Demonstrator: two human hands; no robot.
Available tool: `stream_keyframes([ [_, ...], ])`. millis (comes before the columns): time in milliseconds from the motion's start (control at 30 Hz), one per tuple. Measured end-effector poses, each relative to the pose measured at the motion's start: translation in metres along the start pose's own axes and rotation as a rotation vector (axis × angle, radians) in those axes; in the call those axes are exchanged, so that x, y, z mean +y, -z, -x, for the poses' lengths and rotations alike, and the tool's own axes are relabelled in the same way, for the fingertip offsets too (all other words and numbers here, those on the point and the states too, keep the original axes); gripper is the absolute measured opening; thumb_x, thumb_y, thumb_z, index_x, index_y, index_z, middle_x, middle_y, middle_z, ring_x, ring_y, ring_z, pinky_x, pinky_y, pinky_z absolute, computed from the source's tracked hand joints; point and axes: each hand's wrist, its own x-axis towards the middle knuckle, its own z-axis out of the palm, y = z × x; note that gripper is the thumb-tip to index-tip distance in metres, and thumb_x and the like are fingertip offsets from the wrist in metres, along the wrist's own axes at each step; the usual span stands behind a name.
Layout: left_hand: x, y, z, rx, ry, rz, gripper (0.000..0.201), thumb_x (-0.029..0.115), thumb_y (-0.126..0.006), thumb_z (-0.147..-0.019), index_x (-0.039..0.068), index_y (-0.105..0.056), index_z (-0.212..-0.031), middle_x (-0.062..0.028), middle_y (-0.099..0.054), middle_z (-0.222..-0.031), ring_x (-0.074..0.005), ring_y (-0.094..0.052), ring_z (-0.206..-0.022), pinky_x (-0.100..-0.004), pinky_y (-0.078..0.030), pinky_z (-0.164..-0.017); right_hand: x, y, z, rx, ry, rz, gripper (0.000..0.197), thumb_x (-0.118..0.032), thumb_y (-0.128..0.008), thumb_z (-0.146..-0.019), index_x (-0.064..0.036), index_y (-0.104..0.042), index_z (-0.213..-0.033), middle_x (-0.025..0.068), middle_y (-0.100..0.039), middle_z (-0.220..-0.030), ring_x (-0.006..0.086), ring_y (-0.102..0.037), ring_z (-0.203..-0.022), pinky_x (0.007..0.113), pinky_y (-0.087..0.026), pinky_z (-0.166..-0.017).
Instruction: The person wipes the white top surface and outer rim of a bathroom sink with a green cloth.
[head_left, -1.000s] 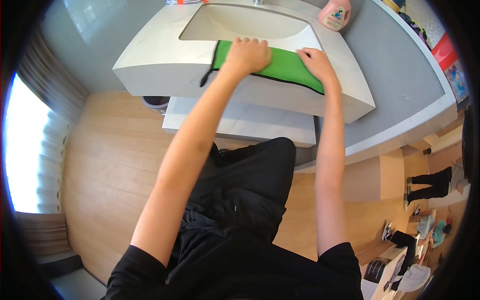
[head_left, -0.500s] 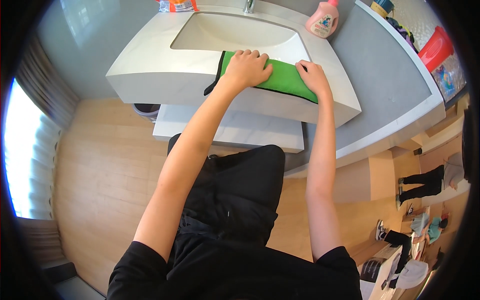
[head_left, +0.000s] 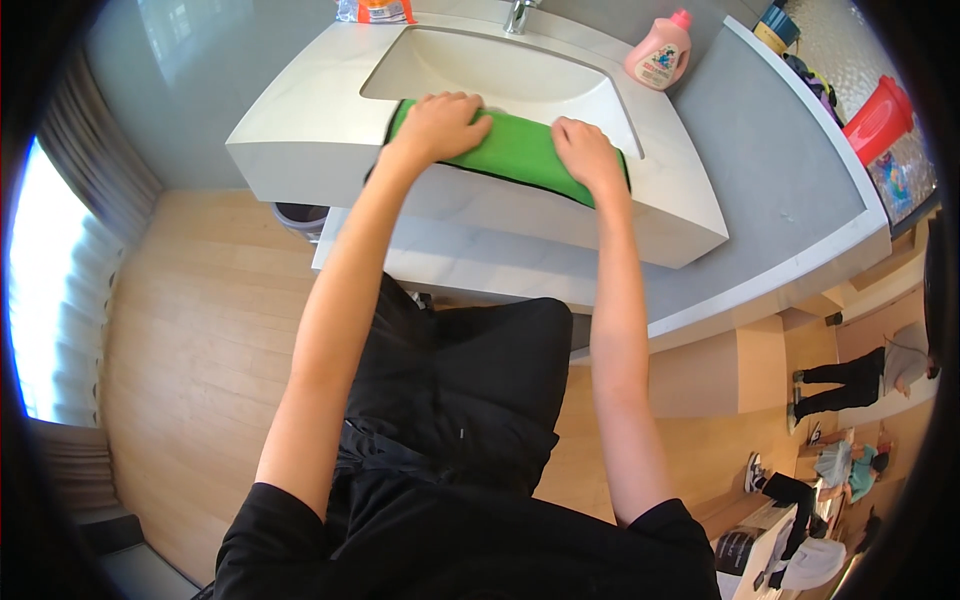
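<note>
A green cloth (head_left: 520, 148) with a black border lies along the front edge of the white sink counter, its near side hanging a little over the edge. My left hand (head_left: 438, 130) presses on its left part, fingers curled over the far side and thumb toward the middle. Near the right end, my right hand (head_left: 590, 158) grips the cloth, fingers bent over it. Both forearms reach forward from below. Behind the cloth is the white basin (head_left: 490, 75). The fingertips are partly hidden behind the knuckles.
A chrome tap (head_left: 520, 15) stands behind the basin, with an orange-and-white packet (head_left: 376, 10) to its left. At the counter's back right is a pink bottle (head_left: 662, 52). A red container (head_left: 880, 120) sits on the ledge. Below are a lower shelf (head_left: 440, 245) and a bin (head_left: 300, 218). Other people are far right.
Both hands have moved left along the counter's front edge, and the cloth has gone with them. The view has shifted slightly.
</note>
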Motion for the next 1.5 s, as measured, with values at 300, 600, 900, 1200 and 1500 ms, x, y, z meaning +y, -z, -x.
stream_keyframes([
  [300,-0.080,0.052,0.024,-0.030,0.104,0.125,0.035,0.034,-0.049,-0.096,0.006,-0.069,-0.102,-0.0153,-0.072,-0.100,-0.0357,-0.065,-0.101,-0.0463,-0.046,-0.097,-0.093,-0.033,-0.027,-0.002,0.146,-0.067,0.035,-0.027,-0.046,-0.096,-0.0012,-0.068,-0.093,0.0234,-0.070,-0.096,0.0430,-0.066,-0.090,0.052,-0.053,-0.083],
  [600,-0.091,0.032,0.025,-0.028,-0.201,-0.360,0.025,0.024,-0.043,-0.102,0.009,-0.058,-0.114,-0.0077,-0.062,-0.109,-0.0285,-0.060,-0.106,-0.0460,-0.046,-0.095,-0.090,-0.021,-0.019,-0.077,0.077,-0.163,0.039,-0.036,-0.048,-0.098,-0.0036,-0.069,-0.099,0.0181,-0.071,-0.100,0.0377,-0.066,-0.096,0.048,-0.052,-0.087],
  [900,-0.057,0.001,-0.010,-0.219,-0.271,-0.442,0.034,0.028,-0.042,-0.102,0.012,-0.056,-0.128,-0.0104,-0.061,-0.114,-0.0302,-0.061,-0.110,-0.0473,-0.048,-0.095,-0.025,-0.004,-0.015,-0.085,0.000,-0.242,0.035,-0.036,-0.056,-0.097,-0.0050,-0.071,-0.106,0.0212,-0.072,-0.098,0.0400,-0.067,-0.088,0.043,-0.053,-0.081],
  [1200,0.095,-0.059,-0.043,-0.057,-0.071,-0.105,0.043,0.042,-0.042,-0.100,0.007,-0.067,-0.103,-0.0174,-0.072,-0.104,-0.0371,-0.068,-0.096,-0.0491,-0.049,-0.094,0.104,0.032,0.009,-0.054,0.002,-0.384,0.031,-0.030,-0.060,-0.096,-0.0009,-0.070,-0.101,0.0204,-0.068,-0.079,0.0332,-0.066,-0.073,0.039,-0.050,-0.072],
  [1500,0.086,-0.047,-0.038,-0.068,-0.084,0.045,0.044,0.043,-0.046,-0.097,0.007,-0.069,-0.108,-0.0172,-0.072,-0.107,-0.0365,-0.066,-0.104,-0.0487,-0.048,-0.095,0.084,0.035,0.014,-0.055,-0.106,-0.216,0.032,-0.031,-0.058,-0.096,-0.0016,-0.070,-0.099,0.0250,-0.067,-0.083,0.0433,-0.063,-0.079,0.044,-0.050,-0.074],
])
